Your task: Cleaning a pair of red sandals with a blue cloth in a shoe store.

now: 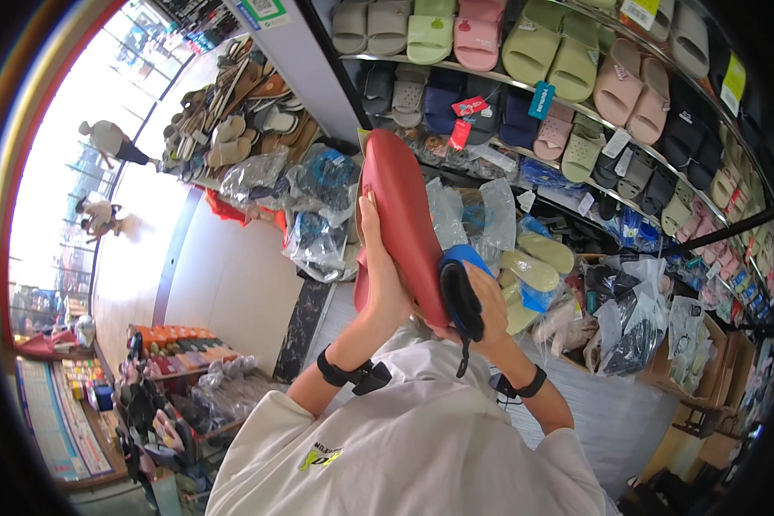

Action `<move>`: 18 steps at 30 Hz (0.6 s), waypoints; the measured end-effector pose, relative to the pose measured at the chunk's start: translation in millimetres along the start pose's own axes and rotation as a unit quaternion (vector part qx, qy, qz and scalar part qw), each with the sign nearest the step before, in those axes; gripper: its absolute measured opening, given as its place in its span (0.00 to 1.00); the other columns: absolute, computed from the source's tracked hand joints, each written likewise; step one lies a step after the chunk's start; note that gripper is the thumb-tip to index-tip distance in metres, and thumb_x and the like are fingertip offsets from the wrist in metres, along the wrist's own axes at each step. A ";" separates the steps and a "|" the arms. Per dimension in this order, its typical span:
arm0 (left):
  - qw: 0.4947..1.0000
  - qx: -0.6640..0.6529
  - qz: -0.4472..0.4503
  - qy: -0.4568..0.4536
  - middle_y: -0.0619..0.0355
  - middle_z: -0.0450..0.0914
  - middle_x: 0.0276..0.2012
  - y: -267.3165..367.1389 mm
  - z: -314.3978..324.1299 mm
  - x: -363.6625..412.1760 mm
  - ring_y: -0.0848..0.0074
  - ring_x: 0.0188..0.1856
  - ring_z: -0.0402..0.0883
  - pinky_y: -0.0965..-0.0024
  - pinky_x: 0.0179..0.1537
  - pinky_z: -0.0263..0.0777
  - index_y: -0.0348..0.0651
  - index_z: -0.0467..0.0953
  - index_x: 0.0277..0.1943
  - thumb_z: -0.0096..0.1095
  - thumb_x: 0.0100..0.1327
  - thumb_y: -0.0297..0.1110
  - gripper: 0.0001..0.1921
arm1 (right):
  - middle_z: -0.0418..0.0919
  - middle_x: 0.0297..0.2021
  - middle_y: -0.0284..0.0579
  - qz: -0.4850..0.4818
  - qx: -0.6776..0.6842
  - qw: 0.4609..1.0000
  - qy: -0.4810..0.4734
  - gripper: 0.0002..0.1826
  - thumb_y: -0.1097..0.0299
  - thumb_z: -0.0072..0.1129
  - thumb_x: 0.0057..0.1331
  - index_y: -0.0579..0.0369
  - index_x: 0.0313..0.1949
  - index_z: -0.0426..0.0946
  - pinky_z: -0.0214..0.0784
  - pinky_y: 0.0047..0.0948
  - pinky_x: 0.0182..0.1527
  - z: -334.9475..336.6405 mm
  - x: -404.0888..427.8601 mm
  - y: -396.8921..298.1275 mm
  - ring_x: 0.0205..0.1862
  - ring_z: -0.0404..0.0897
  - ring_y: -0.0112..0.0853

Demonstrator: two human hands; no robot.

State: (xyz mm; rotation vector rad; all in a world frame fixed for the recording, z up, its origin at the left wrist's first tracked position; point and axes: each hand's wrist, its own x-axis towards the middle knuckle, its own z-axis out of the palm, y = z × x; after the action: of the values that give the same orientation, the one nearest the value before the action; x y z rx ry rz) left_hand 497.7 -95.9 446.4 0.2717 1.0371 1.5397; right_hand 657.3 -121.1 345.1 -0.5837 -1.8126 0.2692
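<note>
My left hand (385,287) grips a red slipper (403,213) along its left side, thumb laid up the edge. The slipper is raised in front of my chest, toe end pointing away from me. More red material (361,284) shows left of my wrist; whether it is the slipper's strap or a second slipper, I cannot tell. In my right hand (492,306) is a black-and-blue hand-held pad or brush (459,300) with a dangling black loop. It meets the slipper's near end. My right fingers are partly hidden behind it.
Shelves of slippers (542,93) rise ahead and right. Bagged footwear (322,180) and a shoe pile (232,122) lie ahead left. Pale yellow slippers (538,258) and open cartons (703,361) stand right. A lower-left stand (213,432) holds footwear. People (113,142) are far left.
</note>
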 end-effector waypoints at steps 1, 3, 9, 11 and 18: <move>0.998 0.014 -0.004 -0.053 0.52 0.80 0.58 -0.7 -3.1 2.4 0.64 0.54 0.82 0.58 0.56 0.78 0.45 0.65 0.72 0.39 0.74 0.72 0.41 | 0.79 0.59 0.63 0.017 -0.013 1.000 0.002 0.41 0.63 0.80 0.53 0.69 0.63 0.72 0.73 0.50 0.61 -1.7 -2.5 2.3 0.58 0.81 0.56; 0.993 0.028 0.033 -0.106 0.51 0.78 0.61 -7.7 -5.5 2.5 0.63 0.59 0.80 0.57 0.60 0.76 0.44 0.64 0.73 0.38 0.74 0.73 0.42 | 0.79 0.58 0.65 0.073 -0.028 0.997 0.000 0.45 0.63 0.82 0.50 0.72 0.64 0.70 0.73 0.48 0.63 -10.8 9.3 -8.1 0.59 0.80 0.57; 0.974 -0.067 0.175 -0.129 0.51 0.76 0.63 -30.3 -4.4 17.0 0.68 0.63 0.79 0.64 0.62 0.75 0.40 0.59 0.72 0.49 0.81 0.46 0.26 | 0.82 0.56 0.56 0.254 0.114 0.952 0.125 0.45 0.62 0.80 0.53 0.71 0.65 0.69 0.75 0.35 0.58 -8.2 14.7 -25.8 0.55 0.83 0.38; 0.972 -0.009 0.170 -0.159 0.52 0.77 0.61 -27.2 -8.1 32.7 0.71 0.60 0.80 0.66 0.59 0.76 0.39 0.61 0.70 0.53 0.80 0.42 0.24 | 0.81 0.57 0.53 0.268 0.115 0.948 0.128 0.45 0.63 0.79 0.54 0.71 0.67 0.68 0.74 0.33 0.59 -8.0 19.5 -26.7 0.55 0.82 0.35; 0.977 0.016 0.113 -0.180 0.54 0.77 0.59 -0.6 -1.2 48.5 0.75 0.57 0.78 0.68 0.58 0.72 0.36 0.64 0.66 0.61 0.75 0.27 0.21 | 0.73 0.65 0.63 0.147 -0.084 0.974 0.148 0.48 0.62 0.80 0.57 0.72 0.69 0.63 0.66 0.47 0.66 16.7 16.6 -31.5 0.65 0.75 0.53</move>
State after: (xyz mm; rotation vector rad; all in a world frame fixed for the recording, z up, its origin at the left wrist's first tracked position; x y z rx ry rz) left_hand 484.1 -53.5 427.2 0.6839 0.7627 1.6010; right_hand 629.9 -137.5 368.1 -0.9631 -1.4676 0.2158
